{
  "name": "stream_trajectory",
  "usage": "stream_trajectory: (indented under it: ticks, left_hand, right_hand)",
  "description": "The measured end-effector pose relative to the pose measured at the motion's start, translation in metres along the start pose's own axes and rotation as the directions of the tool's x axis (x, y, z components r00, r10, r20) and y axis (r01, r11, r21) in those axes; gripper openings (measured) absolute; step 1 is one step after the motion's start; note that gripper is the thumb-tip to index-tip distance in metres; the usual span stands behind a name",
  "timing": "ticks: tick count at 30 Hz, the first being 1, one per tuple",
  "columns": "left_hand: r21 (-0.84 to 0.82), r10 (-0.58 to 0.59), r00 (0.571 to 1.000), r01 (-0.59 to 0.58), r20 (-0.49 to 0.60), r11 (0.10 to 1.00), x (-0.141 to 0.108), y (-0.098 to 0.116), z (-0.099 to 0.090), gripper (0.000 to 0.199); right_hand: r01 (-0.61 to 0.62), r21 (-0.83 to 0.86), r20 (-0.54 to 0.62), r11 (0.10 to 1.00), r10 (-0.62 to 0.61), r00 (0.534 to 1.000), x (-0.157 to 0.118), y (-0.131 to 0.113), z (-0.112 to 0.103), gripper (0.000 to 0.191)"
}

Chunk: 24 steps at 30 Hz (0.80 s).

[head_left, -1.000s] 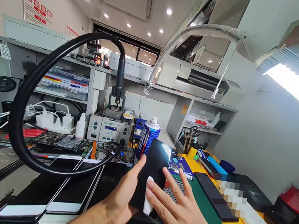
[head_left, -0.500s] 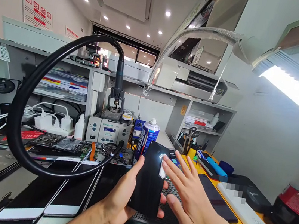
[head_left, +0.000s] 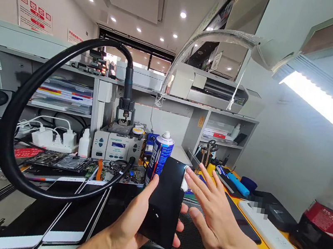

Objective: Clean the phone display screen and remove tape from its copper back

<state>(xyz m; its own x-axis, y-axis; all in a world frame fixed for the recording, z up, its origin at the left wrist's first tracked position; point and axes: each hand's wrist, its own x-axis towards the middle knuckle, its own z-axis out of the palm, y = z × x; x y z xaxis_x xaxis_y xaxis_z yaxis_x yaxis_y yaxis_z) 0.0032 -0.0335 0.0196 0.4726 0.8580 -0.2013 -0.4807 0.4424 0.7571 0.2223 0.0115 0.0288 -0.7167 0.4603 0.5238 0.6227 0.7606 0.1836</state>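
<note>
A black smartphone (head_left: 163, 208) is tilted upright in my left hand (head_left: 136, 214), its dark glossy face toward me. The left thumb lies along its left edge, and the fingertips wrap round from behind to the right edge. My right hand (head_left: 214, 210) has its fingers stretched, with the thumb apart from the phone. Under the index fingertip it holds a small white tissue (head_left: 185, 181) against the phone's upper right edge. A blue spray can (head_left: 162, 151) stands behind the phone.
Several phones with white ends (head_left: 71, 217) lie at the left under a looping black hose (head_left: 9, 116). A rework station (head_left: 118, 146) stands behind a tray of circuit boards. At the right are a white power bank (head_left: 269, 233) and a cola bottle (head_left: 321, 237).
The white tissue, under my right fingers, has moved from the phone's face up to its upper right edge. My left hand still holds the phone. The whole view has shifted slightly.
</note>
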Motion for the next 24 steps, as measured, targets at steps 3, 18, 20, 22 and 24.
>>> stream_trajectory:
  ticks: [3, 18, 20, 22, 24]
  left_hand:
    - [-0.012, 0.002, 1.000, -0.002, 0.022, 1.000, 0.000, 0.001, 0.000, 0.091]
    - [-0.004, -0.003, 0.998, 0.003, 0.064, 1.000, 0.003, -0.001, -0.004, 0.093]
    - [-0.016, -0.003, 0.997, 0.004, 0.081, 1.000, 0.003, 0.001, -0.004, 0.092]
    - [-0.033, -0.005, 0.997, 0.008, 0.079, 0.999, 0.002, 0.002, -0.004, 0.090]
    - [-0.058, 0.000, 0.998, 0.004, 0.068, 0.998, 0.001, 0.002, -0.005, 0.085]
  right_hand:
    - [0.007, 0.020, 0.006, 1.000, -0.007, 1.000, -0.003, -0.003, 0.001, 0.068]
    - [-0.016, 0.035, -0.015, 0.999, 0.017, 1.000, 0.003, 0.009, 0.001, 0.064]
    - [0.005, 0.045, -0.001, 0.999, -0.004, 1.000, 0.004, 0.010, -0.001, 0.065]
    - [0.041, 0.062, 0.011, 0.997, -0.042, 0.999, 0.002, 0.008, -0.003, 0.066]
    - [0.087, 0.073, 0.025, 0.993, -0.089, 0.996, -0.002, 0.003, -0.005, 0.067]
